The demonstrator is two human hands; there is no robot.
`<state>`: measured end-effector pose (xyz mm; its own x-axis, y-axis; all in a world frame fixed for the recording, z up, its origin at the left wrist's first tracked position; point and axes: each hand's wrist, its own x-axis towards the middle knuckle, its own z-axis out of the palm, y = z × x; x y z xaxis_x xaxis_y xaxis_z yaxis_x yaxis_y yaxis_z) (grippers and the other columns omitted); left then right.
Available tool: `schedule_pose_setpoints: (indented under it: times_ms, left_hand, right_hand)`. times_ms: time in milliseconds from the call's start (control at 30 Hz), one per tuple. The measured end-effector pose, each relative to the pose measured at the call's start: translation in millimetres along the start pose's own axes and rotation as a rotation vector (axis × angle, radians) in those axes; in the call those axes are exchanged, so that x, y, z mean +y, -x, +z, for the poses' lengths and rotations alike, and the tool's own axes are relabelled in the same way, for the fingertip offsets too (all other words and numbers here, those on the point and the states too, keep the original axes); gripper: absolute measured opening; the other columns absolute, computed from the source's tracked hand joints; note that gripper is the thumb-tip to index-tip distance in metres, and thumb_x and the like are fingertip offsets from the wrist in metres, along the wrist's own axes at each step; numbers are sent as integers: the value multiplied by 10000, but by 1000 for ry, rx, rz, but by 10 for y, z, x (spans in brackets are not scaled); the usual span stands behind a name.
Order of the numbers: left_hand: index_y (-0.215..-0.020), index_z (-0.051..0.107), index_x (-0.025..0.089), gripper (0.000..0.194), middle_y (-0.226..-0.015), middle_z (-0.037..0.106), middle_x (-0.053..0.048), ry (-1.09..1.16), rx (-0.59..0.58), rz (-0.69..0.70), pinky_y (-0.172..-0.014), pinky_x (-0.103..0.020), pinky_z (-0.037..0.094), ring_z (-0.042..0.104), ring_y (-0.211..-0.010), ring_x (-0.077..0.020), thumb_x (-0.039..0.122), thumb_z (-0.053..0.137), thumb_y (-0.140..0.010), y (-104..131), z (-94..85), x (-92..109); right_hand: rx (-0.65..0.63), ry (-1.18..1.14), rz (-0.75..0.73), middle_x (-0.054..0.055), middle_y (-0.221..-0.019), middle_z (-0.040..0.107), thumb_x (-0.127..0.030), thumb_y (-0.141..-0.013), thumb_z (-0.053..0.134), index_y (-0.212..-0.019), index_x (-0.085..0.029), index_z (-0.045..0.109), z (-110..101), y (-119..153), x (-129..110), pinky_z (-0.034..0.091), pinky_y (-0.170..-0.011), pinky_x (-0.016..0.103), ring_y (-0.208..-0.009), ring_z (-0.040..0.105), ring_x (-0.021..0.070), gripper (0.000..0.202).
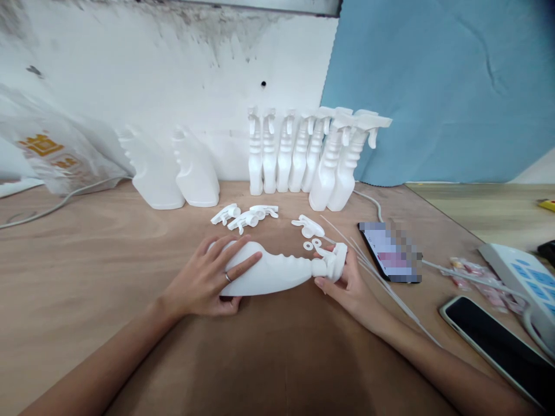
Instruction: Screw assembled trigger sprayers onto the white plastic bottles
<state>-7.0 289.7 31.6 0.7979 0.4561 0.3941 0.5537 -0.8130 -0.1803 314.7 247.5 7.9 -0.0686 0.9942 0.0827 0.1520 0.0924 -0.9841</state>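
Fingers [246,267] of the left hand [203,280] are spread over the base end of a white bottle [273,274], with the thumb on its near side. The bottle lies sideways between both hands, its neck to the right; whether it touches the table [108,260] I cannot tell. The right hand [353,286] has its fingers curled narrowly around the spray head [337,263] at the neck, thumb by the collar. Just beyond lie loose spray heads [246,219] and two washers [305,247].
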Motion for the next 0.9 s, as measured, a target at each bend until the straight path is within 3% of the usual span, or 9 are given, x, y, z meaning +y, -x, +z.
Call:
schedule_pose_setpoints:
  times_ms: [33, 133, 167, 267, 400, 500, 633, 767, 900]
  left_hand:
    - [-1541, 319, 241, 833, -1556, 348, -188, 4, -1, 3, -1067, -606, 335, 429, -1321, -422, 357, 629, -777, -2, 2, 2]
    - [-1540, 323, 240, 834, -1546, 360, -188, 8, -5, 7, -1064, -607, 333, 421, -1323, -426, 360, 629, -774, -9, 6, 9]
    - [-1539, 324, 237, 835, -1546, 359, -190, 7, -3, 4, -1062, -608, 333, 426, -1316, -425, 362, 630, -772, -10, 5, 11]
    - [-1543, 316, 235, 850, -1557, 342, -188, 9, 0, -3, -1061, -604, 333, 433, -1305, -418, 358, 634, -765, -8, 4, 14]
    - [-1545, 309, 240, 859, -1551, 349, -183, 26, 0, 1, -1066, -604, 331, 423, -1316, -418, 355, 633, -758, -6, 10, 12]
    - [-1546, 308, 240, 853, -1551, 349, -183, 26, 3, -3, -1065, -605, 332, 429, -1311, -416, 359, 629, -765, -11, 14, 11]
    - [-1545, 308, 233, 862, -1554, 345, -187, 33, 9, 14, -1059, -605, 336, 428, -1310, -424, 360, 635, -758, -14, 9, 12]
    - [-1548, 295, 234, 859, -1551, 349, -192, 23, 9, 7, -1050, -609, 340, 429, -1309, -426, 353, 630, -766, -16, 5, 10]
    - [-1548, 296, 226, 867, -1544, 359, -191, 43, 11, 12, -1062, -602, 338, 429, -1314, -423, 359, 635, -762, -20, 10, 16]
  right_hand:
    - [-6, -10, 10, 38, -939, 660, -494, -816, 723, -1176, -278, 368, -3, 1, -4, 503, -586, 319, -667, 620, 196, 550]
    - [-35, -48, 59, -49, -628, 577, -510, -898, 617, -1135, -269, 365, -2, 1, -21, 438, -481, 295, -487, 516, 167, 422]
    - [-33, -62, 60, -49, -630, 579, -502, -890, 632, -1130, -269, 362, 1, 0, -28, 443, -480, 295, -494, 522, 168, 430]
    - [-22, -94, 49, 17, -889, 667, -444, -793, 754, -1137, -273, 357, 15, -2, -46, 499, -528, 311, -572, 585, 163, 552]
    - [-41, -116, 82, -30, -747, 633, -493, -875, 650, -1143, -267, 352, 25, -1, -38, 403, -400, 273, -421, 513, 133, 461]
    - [-49, -130, 53, -8, -821, 662, -451, -813, 737, -1158, -271, 344, 19, 0, -19, 484, -476, 292, -558, 612, 170, 553]
    - [-37, -102, 81, -37, -703, 652, -495, -869, 658, -1098, -257, 363, 11, 5, -31, 435, -450, 289, -423, 528, 133, 443]
    - [-38, -121, 66, 25, -930, 696, -421, -767, 780, -1155, -271, 377, 20, 15, -65, 513, -557, 323, -611, 634, 178, 579]
    - [-12, -77, 91, -74, -539, 581, -452, -844, 700, -1138, -258, 414, 10, 8, -28, 437, -528, 319, -463, 530, 174, 454]
